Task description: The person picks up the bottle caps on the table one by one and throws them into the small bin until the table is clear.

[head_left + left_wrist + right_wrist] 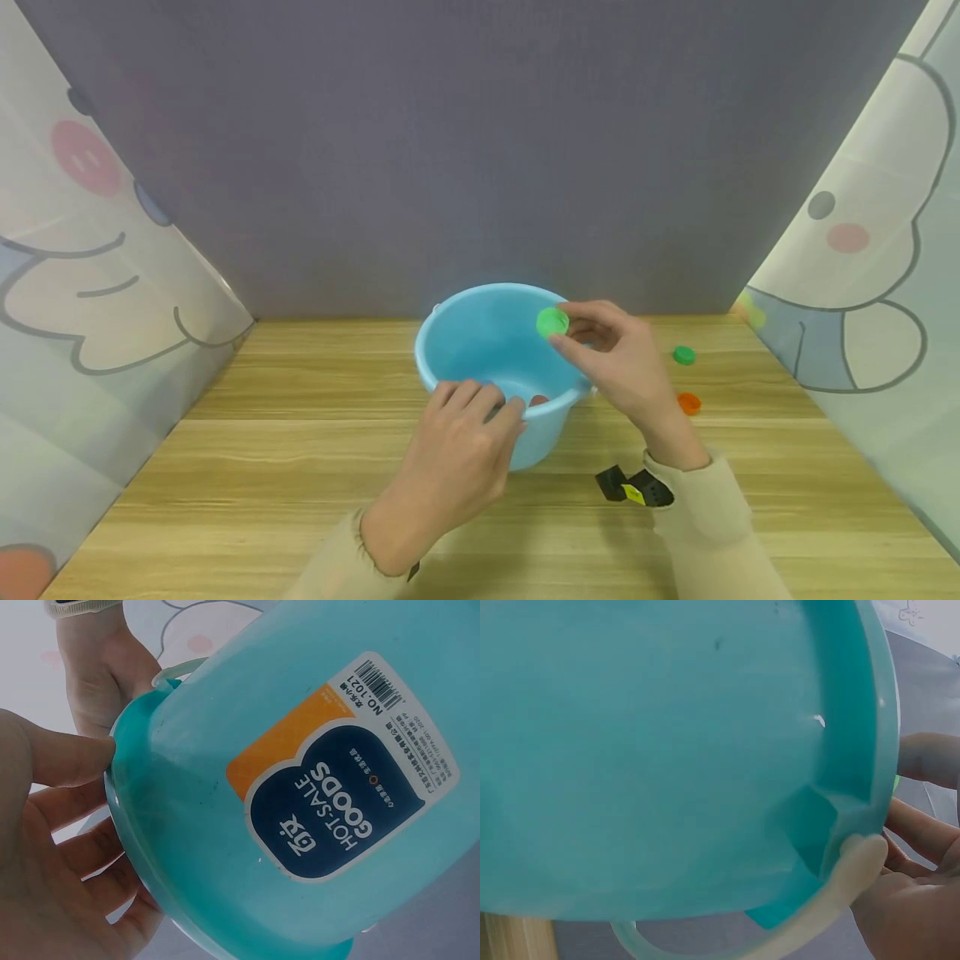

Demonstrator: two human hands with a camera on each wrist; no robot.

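A light blue plastic bucket (540, 437) stands on the wooden table. My left hand (457, 446) grips its near rim, the fingers curled over the edge; in the left wrist view the thumb (71, 757) lies against the outside of the rim. Above the bucket's right side, my right hand (618, 358) pinches a green bottle cap (552, 322) between thumb and fingers. Inside the bucket a small reddish thing (538, 401) shows near the front wall, partly hidden by the rim. In the right wrist view the bucket wall (667, 765) hides most of the right fingers.
Right of the bucket lie a darker green cap (684, 355) and an orange cap (689, 404) on the table (300, 467). A grey panel (480, 150) rises behind, with cartoon-printed sheets (847, 317) on both sides. A pale handle (817, 919) hangs from the bucket.
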